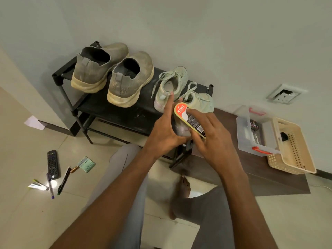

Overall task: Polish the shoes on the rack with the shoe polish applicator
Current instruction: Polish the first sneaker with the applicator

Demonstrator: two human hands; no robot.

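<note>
Polishing a pale sneaker at the rack

On the black rack (115,112), grey shoes (115,76) wait untouched; the left hand (164,130) grips the pale sneaker (199,103) while the right hand (213,139) clasps the applicator (188,120), labelled "KIWI". Steady, even strokes would suit. A tin (254,125) in the clear box reads "Cherry".

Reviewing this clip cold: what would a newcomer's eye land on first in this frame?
Most likely the two hands at centre: the right hand holds the orange-and-white shoe polish applicator against a pale green sneaker that the left hand steadies on the black rack. Next, the big grey slip-on shoes at the rack's left end, then the remote and pens scattered on the floor, lower left.
</note>
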